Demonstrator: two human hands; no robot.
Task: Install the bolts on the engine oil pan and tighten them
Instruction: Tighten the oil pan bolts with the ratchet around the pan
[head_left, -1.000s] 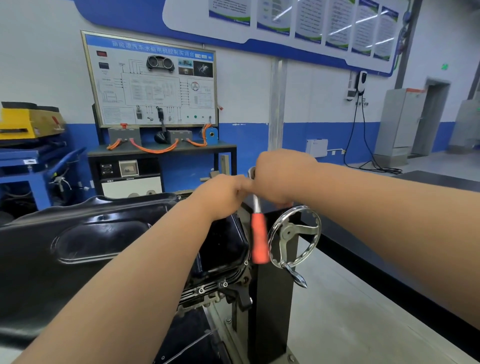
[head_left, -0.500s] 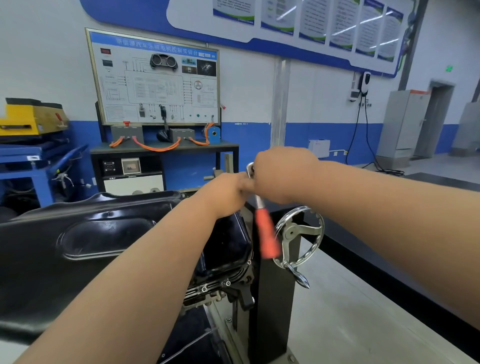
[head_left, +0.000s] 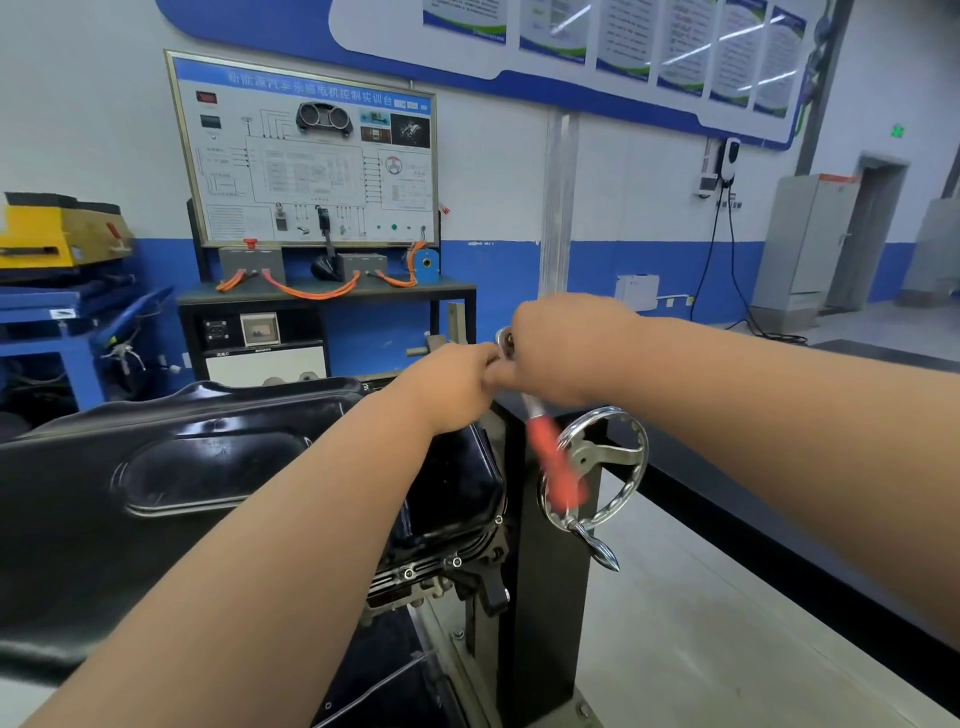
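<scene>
Hands meet above the far right corner of the black oil pan (head_left: 208, 467), which sits on the engine and fills the lower left of the view, its glossy deep end lying under the left forearm. The right hand (head_left: 566, 348) is curled over the top of a ratchet wrench (head_left: 558, 467) - the chrome head pokes out at the hand's left edge, while the shaft and red handle hang down and to the right beneath it, blurred. Its fingers are wrapped round the tool near the head, though only the back of the hand shows. The left hand (head_left: 452, 387) is bunched into a loose fist, knuckles touching the right hand's thumb side just below the wrench head; whether its fingers pinch anything cannot be told, since they are turned away from the camera. Along the pan's near flange a few small bolts (head_left: 457, 562) sit seated in their holes. Just right of the pan stands the black post of the engine stand (head_left: 545, 597), with a chrome handwheel (head_left: 618, 457) on its side - the red handle overlaps the wheel's left rim in the view. Against the wall behind are a training board (head_left: 306, 150) with orange cables (head_left: 311, 291) on its shelf, a yellow machine (head_left: 57, 234) at left and a grey cabinet (head_left: 805, 244) at right.
</scene>
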